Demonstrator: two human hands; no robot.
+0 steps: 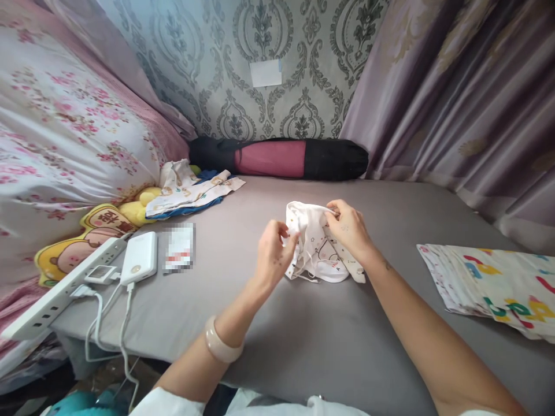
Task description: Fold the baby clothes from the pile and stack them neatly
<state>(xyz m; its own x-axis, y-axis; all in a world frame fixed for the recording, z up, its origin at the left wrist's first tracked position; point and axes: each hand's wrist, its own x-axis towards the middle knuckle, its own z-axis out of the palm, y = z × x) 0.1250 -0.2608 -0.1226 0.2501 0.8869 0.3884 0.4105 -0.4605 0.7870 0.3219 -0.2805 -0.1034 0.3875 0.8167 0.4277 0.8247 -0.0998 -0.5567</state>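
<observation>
A small white printed garment (323, 254) with thin tie strings lies bunched on the grey-covered surface (277, 346) in front of me, its upper part lifted. My right hand (348, 227) pinches its raised edge at the upper right between thumb and fingers. On the opposite side, my left hand (274, 254) is closed at the garment's left edge, thumb against the cloth. The fingertips of that hand are partly hidden. A pale sleeve-like strip of the cloth hangs down below my right hand.
Folded printed cloths (489, 283) are stacked at right; more clothes (195, 193) lie at far left. A power strip (56, 294), white power bank (139, 258), cables and a blurred packet (179, 248) sit left. A black-and-maroon roll bag (277, 158) lies along the wall.
</observation>
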